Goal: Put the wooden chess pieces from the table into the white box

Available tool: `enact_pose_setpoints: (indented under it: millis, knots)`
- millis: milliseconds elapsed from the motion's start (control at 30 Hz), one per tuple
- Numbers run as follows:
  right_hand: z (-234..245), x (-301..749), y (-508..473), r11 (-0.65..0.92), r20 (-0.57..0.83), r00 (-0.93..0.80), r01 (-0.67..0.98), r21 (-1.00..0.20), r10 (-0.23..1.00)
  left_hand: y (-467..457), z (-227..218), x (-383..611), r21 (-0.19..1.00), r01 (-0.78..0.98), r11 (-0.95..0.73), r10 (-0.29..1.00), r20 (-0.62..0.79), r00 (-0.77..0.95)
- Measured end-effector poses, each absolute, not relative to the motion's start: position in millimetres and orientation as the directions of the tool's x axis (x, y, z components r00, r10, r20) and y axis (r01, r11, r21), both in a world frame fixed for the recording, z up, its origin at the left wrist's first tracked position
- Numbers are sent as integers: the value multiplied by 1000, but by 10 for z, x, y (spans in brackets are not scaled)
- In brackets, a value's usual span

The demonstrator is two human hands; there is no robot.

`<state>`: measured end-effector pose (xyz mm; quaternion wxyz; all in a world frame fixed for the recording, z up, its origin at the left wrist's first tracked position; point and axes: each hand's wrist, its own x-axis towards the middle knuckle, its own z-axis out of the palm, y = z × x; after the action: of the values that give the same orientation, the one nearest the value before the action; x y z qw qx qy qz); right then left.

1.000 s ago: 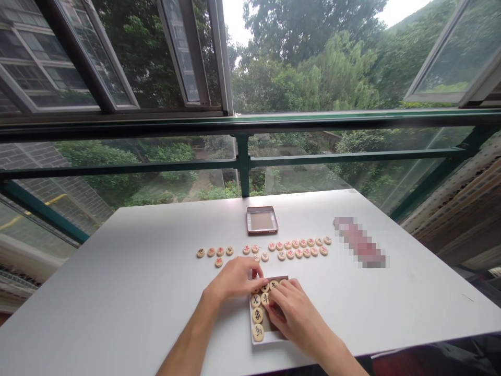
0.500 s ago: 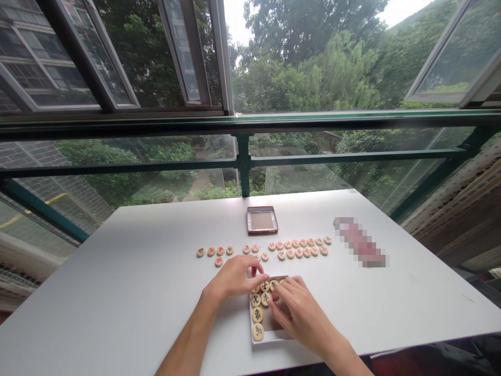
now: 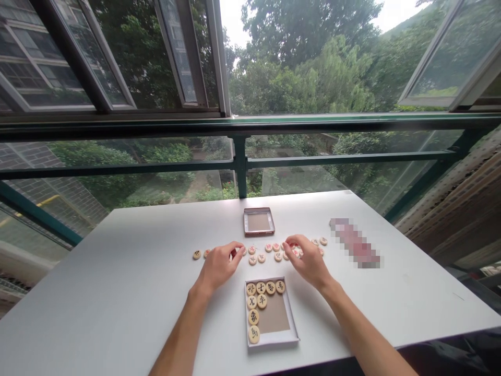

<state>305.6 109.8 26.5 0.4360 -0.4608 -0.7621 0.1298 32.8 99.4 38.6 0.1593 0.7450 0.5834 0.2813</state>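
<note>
My left hand [image 3: 222,265] is over the row of round wooden Chinese chess pieces, its thumb and index finger slightly apart beside a red-marked piece [image 3: 245,251]. Farther right, my right hand [image 3: 308,259] has its thumb and index finger parted at the red-marked pieces, covering some of them. Nearer to me lies a shallow white box [image 3: 276,316] with black-marked pieces along its back and left sides, such as a horse piece [image 3: 254,334] in the front left corner and a chariot piece [image 3: 262,301] in the second row. Bare brown bottom shows in the rest of the box.
A box lid [image 3: 259,234] with a brown rim lies beyond the pieces. A blurred pinkish object [image 3: 354,243] is on the right of the white table [image 3: 117,292]. Green railing [image 3: 242,162] and open windows stand behind the table's far edge.
Both hands have moved away from the white box to the rows of pieces, the left one forward and the right one forward and to the right. The box's contents are now uncovered.
</note>
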Motion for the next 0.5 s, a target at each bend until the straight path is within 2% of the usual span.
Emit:
enact_pose_setpoints:
  millis: [100,333,500]
  knots:
    - [163,3055,1116,523,560,-118,552,-649,820,1010,352,311,544,800,-254,962,225,153]
    - [60,3074,1055,488,521,-90,514,-705,849,994,351,372,506,815,-284,953,241,183]
    - [-6,3020,1021,514,509,-158,494,-701,846,988,339,401,534,793,-294,949,263,174]
